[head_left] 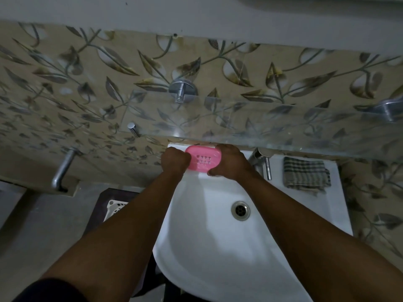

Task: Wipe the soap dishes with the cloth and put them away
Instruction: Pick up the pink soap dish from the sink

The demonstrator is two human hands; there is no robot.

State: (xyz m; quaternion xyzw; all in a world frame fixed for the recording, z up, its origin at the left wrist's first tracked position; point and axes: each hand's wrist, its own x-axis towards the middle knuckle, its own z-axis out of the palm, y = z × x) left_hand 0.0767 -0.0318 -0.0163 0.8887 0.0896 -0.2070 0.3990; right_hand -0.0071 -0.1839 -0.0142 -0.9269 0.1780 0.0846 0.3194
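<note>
A white washbasin [209, 247] fills the lower middle of the view, with a round metal drain [240, 210] set in its bowl. A chrome tap [262, 162] stands at the basin's far rim. Above it a clear glass shelf [272, 127] runs along the wall, held by a round chrome bracket [182, 90] and a second bracket [388, 110] at the right edge. The wall tiles [91, 83] are beige with a grey leaf pattern. To the left, a chrome wall spout [62, 168] juts out over a ledge, and a small chrome peg [133, 128] sits nearer the shelf. Below, left of the basin, a white perforated basket [114, 208] is partly visible.
</note>
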